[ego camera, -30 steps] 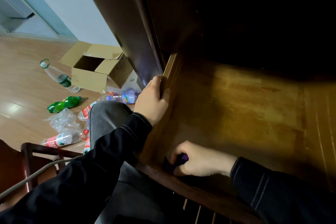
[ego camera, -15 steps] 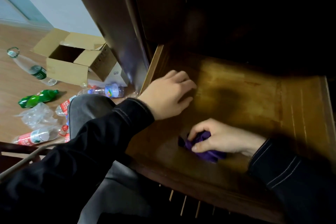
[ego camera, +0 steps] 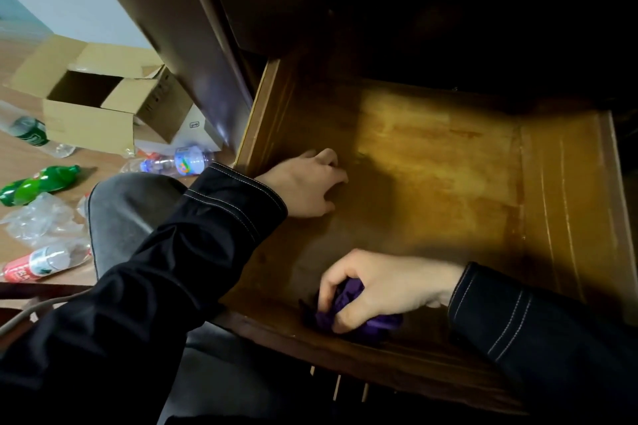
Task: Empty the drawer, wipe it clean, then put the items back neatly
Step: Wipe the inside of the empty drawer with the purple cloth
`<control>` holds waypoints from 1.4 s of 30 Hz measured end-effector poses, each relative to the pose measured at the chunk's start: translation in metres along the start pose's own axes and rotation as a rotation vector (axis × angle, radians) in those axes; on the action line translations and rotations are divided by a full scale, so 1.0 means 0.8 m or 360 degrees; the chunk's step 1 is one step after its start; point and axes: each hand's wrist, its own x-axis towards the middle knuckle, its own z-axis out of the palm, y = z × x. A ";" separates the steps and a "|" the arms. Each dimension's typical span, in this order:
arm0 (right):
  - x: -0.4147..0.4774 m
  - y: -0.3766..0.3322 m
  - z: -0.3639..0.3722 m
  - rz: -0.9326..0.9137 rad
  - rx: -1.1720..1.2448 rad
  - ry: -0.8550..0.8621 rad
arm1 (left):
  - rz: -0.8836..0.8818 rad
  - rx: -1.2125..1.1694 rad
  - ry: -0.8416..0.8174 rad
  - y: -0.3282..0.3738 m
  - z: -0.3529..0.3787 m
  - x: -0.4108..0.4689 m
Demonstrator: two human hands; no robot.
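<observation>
Near the front wall of the wooden drawer [ego camera: 448,183], your right hand [ego camera: 379,286] pinches a crumpled purple cloth [ego camera: 355,319] in curled fingers. Your left hand [ego camera: 303,183] rests on its glossy bottom (fingers loosely bent).

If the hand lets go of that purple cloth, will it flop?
Probably: the scrunched purple cloth is bunched into folds in the right hand, so it looks soft. It likely weighs little, fitting in one grip. It should slide, not roll, on the wooden drawer floor.
</observation>
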 end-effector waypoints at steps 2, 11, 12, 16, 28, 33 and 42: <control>0.000 -0.001 -0.002 0.0087 -0.0088 -0.0006 | -0.0015 -0.0018 -0.0008 0.000 -0.001 0.000; -0.011 -0.014 -0.006 -0.0049 0.0078 -0.0093 | -0.0025 -0.0028 -0.0023 0.002 -0.004 0.001; -0.006 -0.012 -0.002 0.0004 -0.0067 -0.0034 | -0.0023 -0.0034 -0.0016 0.002 -0.004 0.001; -0.001 -0.013 0.002 0.0004 -0.0239 0.0012 | -0.0020 -0.0026 -0.0015 0.002 -0.004 0.001; -0.018 -0.019 -0.010 -0.0293 0.0035 -0.0182 | -0.0029 0.0006 -0.0032 0.004 -0.005 0.003; -0.004 -0.018 0.001 -0.0231 -0.0037 -0.0023 | -0.0032 -0.0013 -0.0026 0.005 -0.006 0.002; -0.012 -0.028 -0.013 -0.0503 -0.0238 -0.0091 | -0.0034 0.0013 -0.0013 0.005 -0.005 0.002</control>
